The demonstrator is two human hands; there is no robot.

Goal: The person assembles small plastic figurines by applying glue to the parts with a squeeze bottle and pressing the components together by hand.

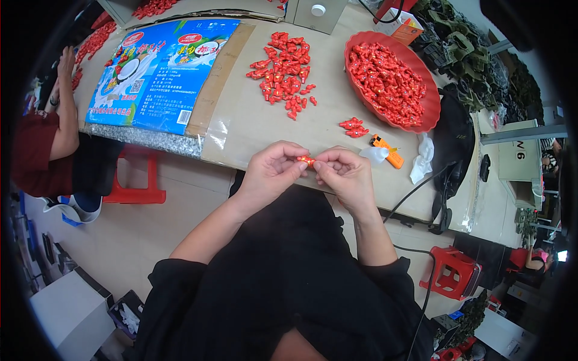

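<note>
Between my two hands, at the table's near edge, is a small glossy red piece (306, 161) with yellow marks, shaped like the others nearby. My left hand (272, 172) pinches its left end between thumb and fingertips. The right end is pinched by my right hand (350, 179), and the fingertips hide much of it. Beyond my hands lies a loose pile of similar red figures (283, 69). A few more red figures (354, 127) lie closer to my right hand. A large red scalloped bowl (428, 84) at the far right is heaped with them.
An orange-and-black tool (394, 159) and white crumpled tissues (423, 157) lie right of my hands. A black bag (456, 132) sits at the table's right edge, with a cable hanging down. Flattened blue printed cardboard (156, 78) covers the left side. Another person's arm (67, 114) is at far left.
</note>
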